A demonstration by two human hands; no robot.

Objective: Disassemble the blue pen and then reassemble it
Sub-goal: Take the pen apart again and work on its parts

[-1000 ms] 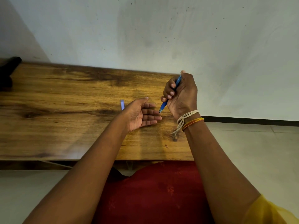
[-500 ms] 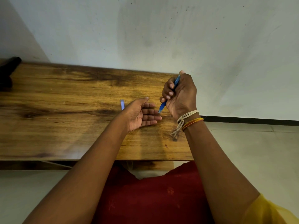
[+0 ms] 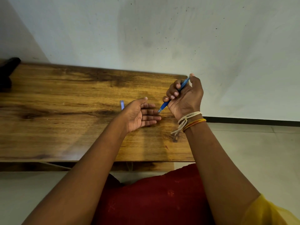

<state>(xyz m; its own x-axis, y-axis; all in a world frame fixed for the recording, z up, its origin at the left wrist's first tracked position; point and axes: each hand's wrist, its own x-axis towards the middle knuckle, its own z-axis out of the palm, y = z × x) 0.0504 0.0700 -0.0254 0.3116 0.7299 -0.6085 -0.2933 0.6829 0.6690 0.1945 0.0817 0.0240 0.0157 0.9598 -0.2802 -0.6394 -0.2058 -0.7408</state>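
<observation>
Holding the blue pen (image 3: pixel 174 96) in its grip, right hand (image 3: pixel 186 98); left hand (image 3: pixel 139 115) spread wide.

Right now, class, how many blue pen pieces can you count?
2: the pen body held in the right hand, and a small blue piece on the table behind the left hand. Others may be hidden.

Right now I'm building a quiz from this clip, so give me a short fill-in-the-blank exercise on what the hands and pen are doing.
1. The blue pen is gripped in the ____ hand.
2. The left hand is open, palm up, and holds ____.
3. The pen's tip points down toward the left hand's ____.
4. A small blue piece lies on the wooden ____, beyond the left hand.

Missing words: right; nothing; fingers; table
</observation>
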